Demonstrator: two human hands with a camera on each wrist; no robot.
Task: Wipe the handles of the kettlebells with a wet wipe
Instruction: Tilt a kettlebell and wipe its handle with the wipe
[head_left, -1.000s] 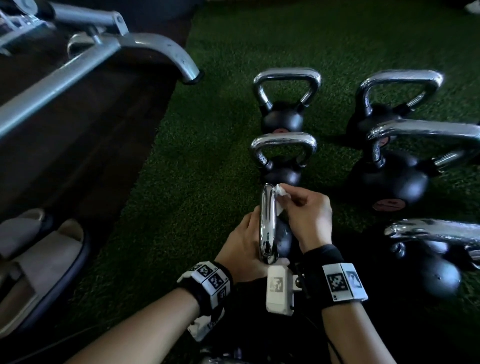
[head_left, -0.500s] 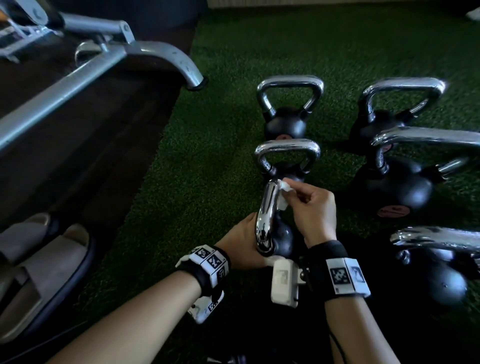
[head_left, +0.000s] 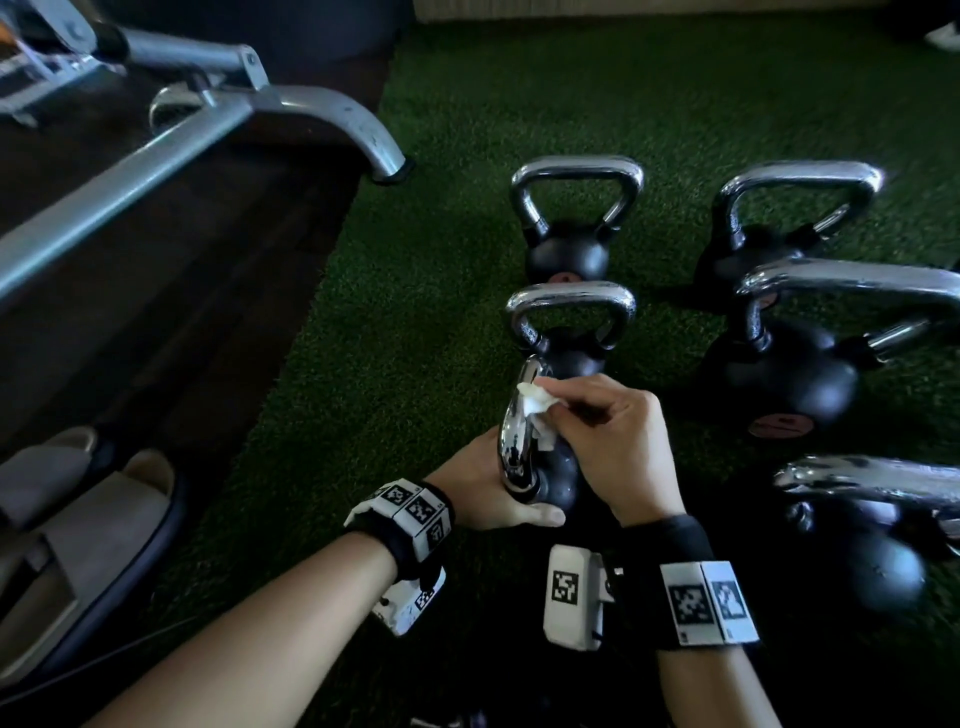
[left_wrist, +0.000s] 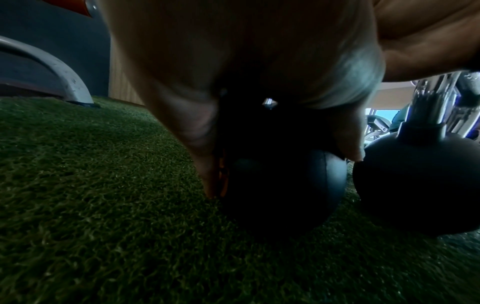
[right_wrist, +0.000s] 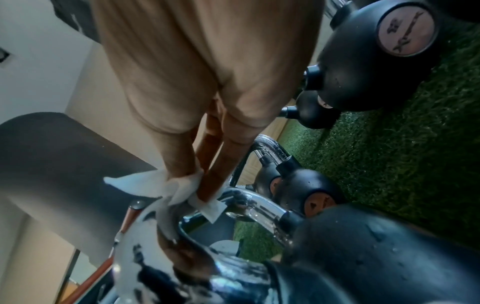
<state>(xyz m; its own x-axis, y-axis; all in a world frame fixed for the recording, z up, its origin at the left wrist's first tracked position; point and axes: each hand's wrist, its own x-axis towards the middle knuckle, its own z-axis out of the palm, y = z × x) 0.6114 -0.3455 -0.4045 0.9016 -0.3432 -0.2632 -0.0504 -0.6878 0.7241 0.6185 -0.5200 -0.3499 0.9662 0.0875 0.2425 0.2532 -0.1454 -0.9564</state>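
Change: against the pictures a moment earlier, the wet wipe (head_left: 535, 402) had climbed from the inner side of the chrome handle (head_left: 514, 441) onto its upper curve; the kettlebell (head_left: 558, 478) leaned further left.
Right hand (head_left: 613, 441): fingertips pinched the bunched wipe and pressed it against the handle's top bend; loose corners hung free in the right wrist view.
Left hand (head_left: 483, 486): cupped round the black ball low down, thumb underneath, steadying the tilted bell on the turf (head_left: 415, 312).
Task thing: the bell in hand sat nearest in the left row, touching the next bell's ball (head_left: 571, 358).
Meaning: judged mid-wipe on this handle, the far bend being covered now; the handle showed wet beads.
Remaining: five other handles in view; could not tell which were already wiped.
Surroundings: grey machine leg (head_left: 363, 135) beyond the turf edge.
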